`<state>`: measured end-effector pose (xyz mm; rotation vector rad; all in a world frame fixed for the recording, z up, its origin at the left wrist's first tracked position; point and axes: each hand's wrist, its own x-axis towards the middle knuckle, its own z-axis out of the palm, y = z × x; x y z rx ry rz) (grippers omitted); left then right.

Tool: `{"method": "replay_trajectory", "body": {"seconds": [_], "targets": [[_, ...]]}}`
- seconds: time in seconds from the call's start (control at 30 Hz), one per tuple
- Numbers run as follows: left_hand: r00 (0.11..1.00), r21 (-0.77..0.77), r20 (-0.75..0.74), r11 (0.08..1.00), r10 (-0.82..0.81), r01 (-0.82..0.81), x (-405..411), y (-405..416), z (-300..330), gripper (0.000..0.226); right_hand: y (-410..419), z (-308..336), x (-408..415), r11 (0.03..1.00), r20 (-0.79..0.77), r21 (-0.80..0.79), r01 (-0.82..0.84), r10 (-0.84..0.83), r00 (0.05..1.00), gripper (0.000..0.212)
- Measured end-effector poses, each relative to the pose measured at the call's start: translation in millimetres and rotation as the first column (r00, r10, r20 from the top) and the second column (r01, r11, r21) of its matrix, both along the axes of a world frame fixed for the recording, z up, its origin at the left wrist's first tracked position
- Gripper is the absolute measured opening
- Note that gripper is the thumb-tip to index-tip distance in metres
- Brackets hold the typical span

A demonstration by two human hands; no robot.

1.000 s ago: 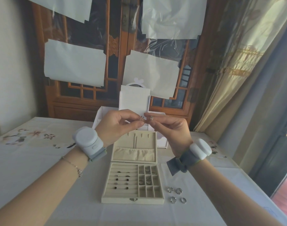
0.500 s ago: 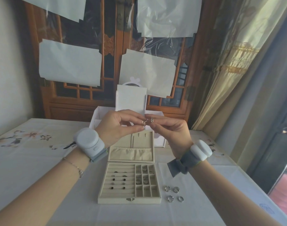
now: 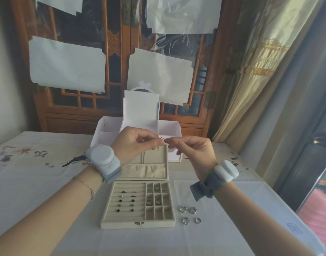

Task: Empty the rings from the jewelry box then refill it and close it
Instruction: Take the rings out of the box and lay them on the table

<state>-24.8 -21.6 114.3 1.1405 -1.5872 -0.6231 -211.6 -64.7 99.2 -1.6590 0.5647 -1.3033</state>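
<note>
Beige velvet box point(image 3: 138, 223) lies open on the tabletop point(image 3: 38, 182), lid tipped back, latch at the near edge.

Change over the last second: both hands have dropped a little in view and drawn slightly apart. A second ago the fingertips met over one spot, with small rings between them; now a narrow gap shows between the two pinches. The view has also shifted down and left, so part of that is head motion. The box and the four loose rings point(image 3: 189, 215) on the cloth to its right have not moved.

Reading: two rings that were held together look to have been separated, one to each hand. Emptying is mid-way. Several rings point(image 3: 157, 200) remain in the square compartments on the box's right side, and small dark studs point(image 3: 126, 201) sit in the slotted rows on the left. Likely next is setting the held pieces down with the four on the cloth.

Grips:
- Left hand point(image 3: 132, 143): thumb and forefinger closed in a fine pinch on a small metal piece at the tips, probably a ring; too small to be sure. Other fingers curled.
- Right hand point(image 3: 191, 150): thumb and forefinger likewise pinched on a small ring point(image 3: 171, 138), remaining fingers loosely curled beneath.

Both hands are raised above the lid, clear of the box. White cardboard packaging point(image 3: 140, 111) stands behind.
</note>
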Motion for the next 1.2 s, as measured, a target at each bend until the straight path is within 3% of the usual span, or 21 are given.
{"method": "replay_trajectory", "body": {"seconds": [0.2,0.53,0.73,0.93,1.07,1.2], "targets": [[0.994,0.114,0.108,0.993,0.01,-0.022,-15,-23,-22,0.009,-19,-21,-15,0.996,-0.147,0.068,0.05,-0.04,0.988,0.017],[0.965,0.283,0.26,0.958,-0.033,-0.043,-43,-63,-84,0.024,-48,-66,-44,0.968,-0.357,0.207,0.141,-0.06,0.932,0.03],[0.887,0.339,0.448,0.939,-0.111,-0.053,-62,-81,-124,0.024,-65,-94,-60,0.941,-0.483,0.283,0.185,-0.027,0.875,0.028],[0.698,0.354,0.687,0.932,-0.201,-0.081,-81,-91,-143,0.015,-76,-121,-71,0.951,-0.682,0.213,0.223,-0.019,0.731,0.018],[0.655,0.364,0.723,0.927,-0.22,-0.09,-87,-96,-150,0.017,-81,-131,-73,0.969,-0.791,0.094,0.229,-0.067,0.608,0.024],[0.588,0.349,0.77,0.935,-0.248,-0.062,-88,-100,-156,0.016,-82,-136,-72,0.982,-0.874,-0.004,0.191,-0.096,0.476,0.015]]}}
